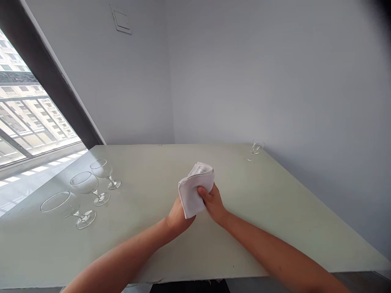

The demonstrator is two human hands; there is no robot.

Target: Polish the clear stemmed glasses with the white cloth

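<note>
My left hand [179, 216] and my right hand [213, 202] both grip a folded white cloth [194, 189] above the middle of the pale green table [244, 232]. My right thumb presses on the cloth's near face, and my left fingers are hidden behind it. To the left of my hands stand several clear stemmed wine glasses in a diagonal row: the nearest [67, 209], the middle one [88, 188] and the farthest [104, 173]. All are upright and apart from my hands. A smaller clear glass [255, 150] stands near the table's far right corner.
The table's far edge meets a pale grey wall [275, 73], which carries a small white panel [121, 21]. A large window [30, 110] with a dark frame lies to the left, showing apartment buildings. Sunlight falls on the table's left side.
</note>
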